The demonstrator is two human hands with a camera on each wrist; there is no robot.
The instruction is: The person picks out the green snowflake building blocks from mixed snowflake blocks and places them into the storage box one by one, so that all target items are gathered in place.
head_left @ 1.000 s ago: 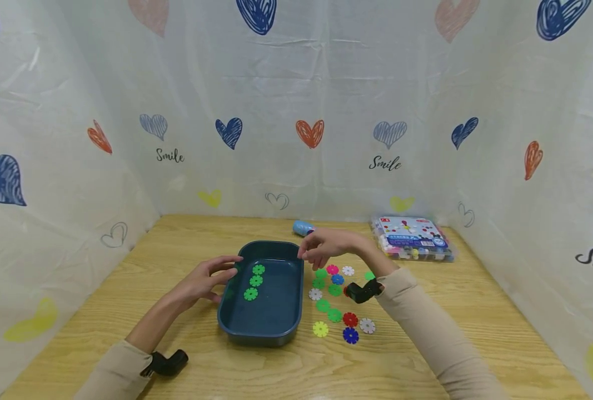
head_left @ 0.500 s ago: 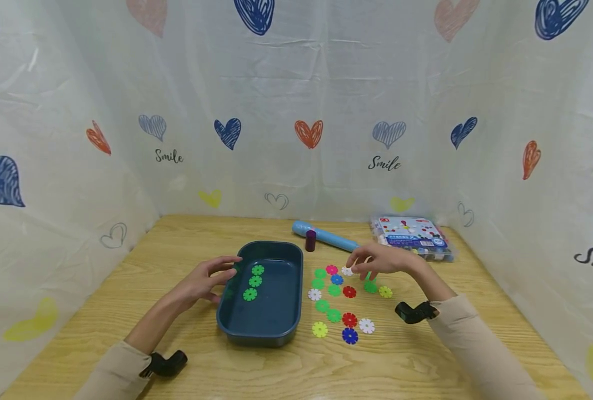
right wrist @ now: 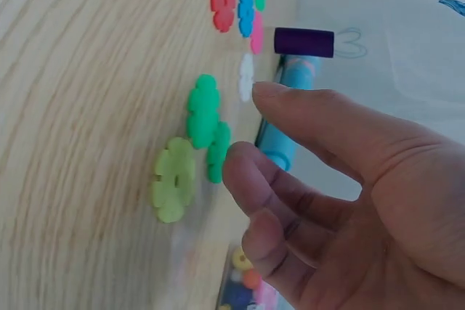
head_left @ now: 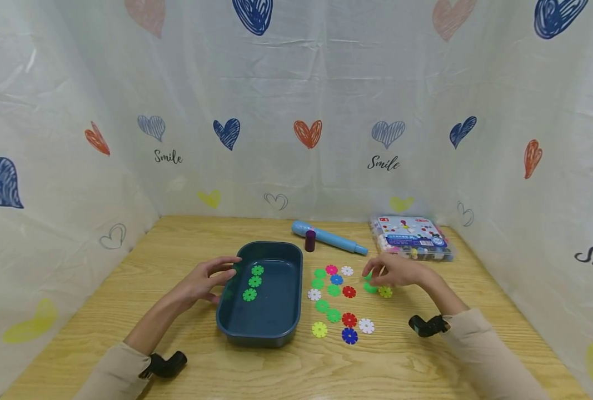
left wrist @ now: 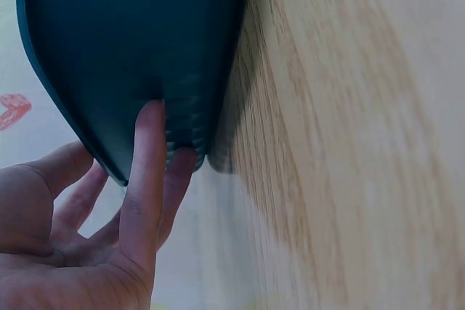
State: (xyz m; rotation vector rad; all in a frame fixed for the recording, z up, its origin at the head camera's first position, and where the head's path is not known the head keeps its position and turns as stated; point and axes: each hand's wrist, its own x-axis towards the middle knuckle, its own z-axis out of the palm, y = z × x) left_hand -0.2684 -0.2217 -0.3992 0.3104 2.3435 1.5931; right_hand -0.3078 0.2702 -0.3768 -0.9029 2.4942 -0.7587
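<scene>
Fingers (right wrist: 251,179) of the right hand (head_left: 396,270) are loosely bent, thumb and forefinger a modest gap apart, with nothing between them that I can see from my end. They hang to the right of the tray (head_left: 281,303), past the main scatter of loose discs (head_left: 349,292), right over a little group well apart from its wall. What a pick here would turn on, I judge, is height and a slight offset: one green disc (head_left: 370,288) lies just below the tips, a shade closer to the person, while a second green disc (head_left: 368,276) sits partly behind them on the side away from the person. Whether skin touches either one, I cannot tell. Both are flat and round, so I find no long axis to line up with; the rim will probably take a pinch from any side. A yellow disc (head_left: 385,292) lies just beside the pair, on the side away from the tray. The right hand is plainly the nearer, its forearm slanting in from the tray's right, fingers pointed down and back toward it. Over at the tray's left rim, I see the left hand (head_left: 203,280) straddling the edge, some fingertips on the outer wall, a hold I read as steadying.
</scene>
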